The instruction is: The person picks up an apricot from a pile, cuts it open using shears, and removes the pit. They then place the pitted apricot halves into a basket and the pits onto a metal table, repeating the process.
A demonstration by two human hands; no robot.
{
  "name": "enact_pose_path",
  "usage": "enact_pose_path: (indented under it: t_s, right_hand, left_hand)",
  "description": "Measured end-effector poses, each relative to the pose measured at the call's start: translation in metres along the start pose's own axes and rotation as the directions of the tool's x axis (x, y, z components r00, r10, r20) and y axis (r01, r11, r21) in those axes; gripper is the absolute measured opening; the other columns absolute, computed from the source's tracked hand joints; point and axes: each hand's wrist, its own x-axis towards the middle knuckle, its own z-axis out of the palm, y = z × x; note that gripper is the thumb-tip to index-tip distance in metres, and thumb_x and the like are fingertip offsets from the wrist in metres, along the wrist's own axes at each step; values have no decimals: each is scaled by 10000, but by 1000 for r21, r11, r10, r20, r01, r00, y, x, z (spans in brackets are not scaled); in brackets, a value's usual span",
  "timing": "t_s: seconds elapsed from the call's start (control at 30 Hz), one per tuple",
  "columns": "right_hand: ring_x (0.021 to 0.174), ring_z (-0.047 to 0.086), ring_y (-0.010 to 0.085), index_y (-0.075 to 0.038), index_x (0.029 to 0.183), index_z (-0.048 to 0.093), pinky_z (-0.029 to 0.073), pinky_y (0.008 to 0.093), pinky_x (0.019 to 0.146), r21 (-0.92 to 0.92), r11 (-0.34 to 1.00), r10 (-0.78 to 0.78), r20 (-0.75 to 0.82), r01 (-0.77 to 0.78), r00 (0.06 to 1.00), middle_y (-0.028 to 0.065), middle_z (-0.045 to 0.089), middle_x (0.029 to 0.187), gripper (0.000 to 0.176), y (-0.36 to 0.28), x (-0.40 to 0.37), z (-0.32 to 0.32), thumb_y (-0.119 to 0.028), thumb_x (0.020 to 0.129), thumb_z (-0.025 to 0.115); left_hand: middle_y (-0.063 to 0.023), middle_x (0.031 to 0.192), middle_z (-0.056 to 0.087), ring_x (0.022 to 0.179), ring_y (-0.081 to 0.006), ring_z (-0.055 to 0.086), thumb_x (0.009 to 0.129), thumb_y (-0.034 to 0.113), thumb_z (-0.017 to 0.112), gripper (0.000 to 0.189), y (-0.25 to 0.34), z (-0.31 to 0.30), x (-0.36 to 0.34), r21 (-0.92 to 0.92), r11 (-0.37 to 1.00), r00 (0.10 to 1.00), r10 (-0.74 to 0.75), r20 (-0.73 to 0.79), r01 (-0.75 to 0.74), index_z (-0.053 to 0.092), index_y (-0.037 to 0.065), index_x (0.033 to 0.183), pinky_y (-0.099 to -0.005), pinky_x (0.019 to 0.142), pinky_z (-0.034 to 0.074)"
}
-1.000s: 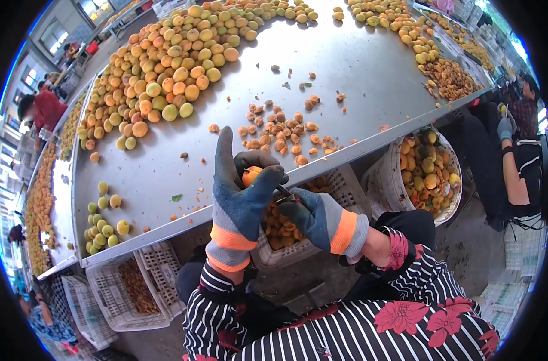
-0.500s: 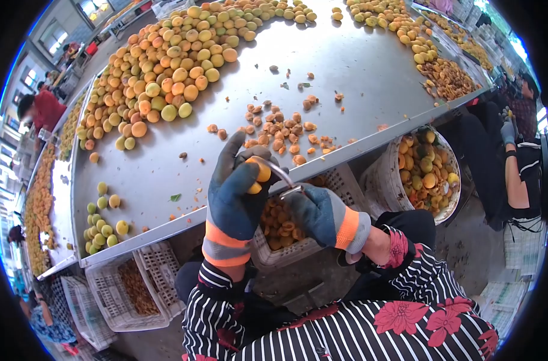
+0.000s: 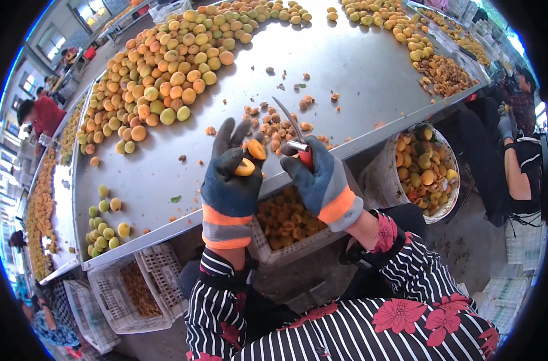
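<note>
In the left hand (image 3: 230, 186), two fruit halves (image 3: 245, 168) with orange flesh are held, one near the palm and one higher, by the fingertips. Two fingers of this hand are raised and spread apart, while the others are bent around the halves; which finger presses each half cannot be told exactly. By the right hand (image 3: 323, 175), a curved knife (image 3: 289, 117) with a red handle is gripped, its fingers being closed around the handle. The blade is pointed up and away from the person, above the metal surface (image 3: 147, 186), and is kept apart from the halves. Beyond the hands, brown pits (image 3: 280, 131) are gathered in a loose pile on the surface. On its left part, a big heap of whole fruits (image 3: 165, 66) is seen, and nearer, a small group of greenish fruits (image 3: 101, 230) is placed. Below the near edge, cut pieces (image 3: 289, 219) are contained in a white crate (image 3: 277, 257), and to the right of it, more fruit is held in a white bucket (image 3: 379, 175).
</note>
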Motion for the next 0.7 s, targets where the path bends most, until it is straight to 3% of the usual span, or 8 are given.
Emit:
enact_pose_path:
  t_s: [0.17, 0.27, 0.37, 0.4, 0.47, 0.53, 0.67, 0.7]
  right_hand:
    - [724, 565, 109, 14, 1015, 591, 500, 285, 646, 199, 979, 57, -14, -53, 998, 81, 659, 808, 306, 12, 10, 14, -219, 880, 736]
    - [729, 548, 71, 19, 1003, 607, 484, 266, 624, 228, 961, 147, 54, -155, 988, 44, 654, 810, 320, 10, 11, 14, -246, 882, 741]
    - [730, 544, 49, 9, 1019, 627, 478, 241, 618, 317, 912, 223, 153, -261, 963, 22, 648, 818, 301, 11, 16, 16, -250, 898, 723]
    - [731, 544, 43, 3, 1027, 635, 478, 232, 618, 361, 886, 239, 185, -292, 953, 16, 645, 819, 290, 7, 18, 16, -248, 907, 713]
    - [730, 546, 43, -13, 1047, 645, 477, 230, 611, 513, 763, 275, 295, -395, 915, 4, 640, 821, 272, -5, 21, 10, -253, 927, 686]
    - [723, 558, 49, -32, 1077, 655, 482, 237, 609, 570, 684, 293, 357, -456, 887, 1, 642, 828, 262, -9, 21, 7, -263, 954, 646]
    - [728, 582, 64, -30, 1063, 640, 492, 244, 624, 580, 763, 194, 217, -286, 957, 2, 652, 840, 253, -11, 15, 7, -251, 943, 661]
    - [731, 591, 73, -32, 1059, 635, 497, 250, 628, 564, 801, 144, 145, -201, 979, 13, 659, 842, 252, -5, 16, 7, -253, 941, 663]
  left_hand:
    - [-184, 1499, 329, 1399, -350, 343, 839, -110, 438, 614, -3, -3, 12, -140, 965, 963, -239, -122, 222, 348, 36, 1429, -492, 1102, 419]
    - [-172, 1508, 316, 1409, -350, 328, 842, -94, 424, 620, 1, -10, 17, -413, 830, 883, -455, -115, 375, 345, 47, 1441, -484, 1101, 411]
    - [-170, 1510, 315, 1390, -356, 361, 840, -92, 444, 644, 5, -7, 20, -610, 723, 885, -460, -72, 326, 333, 56, 1457, -464, 1077, 425]
    - [-169, 1511, 315, 1382, -359, 373, 840, -93, 458, 667, 2, -3, 18, -562, 797, 958, -286, -29, 221, 315, 62, 1473, -450, 1076, 422]
    - [-172, 1502, 331, 1343, -321, 411, 879, 56, 483, 592, -1, 9, 15, -546, 821, 985, -160, 57, 165, 336, 45, 1453, -410, 1052, 428]
    - [-174, 1493, 347, 1305, -284, 449, 919, 206, 507, 564, 8, 21, 11, -474, 839, 963, -260, 78, 265, 357, 29, 1433, -370, 1027, 434]
    - [-146, 1322, 532, 1129, -203, 567, 975, 293, 470, 460, 32, 19, 6, 83, 902, 903, -429, 36, 425, 446, 2, 1330, -319, 940, 469]
    - [-127, 1249, 564, 1073, -184, 574, 980, 291, 468, 447, 40, 19, 7, 26, 872, 870, -490, 54, 489, 461, 0, 1319, -310, 912, 473]
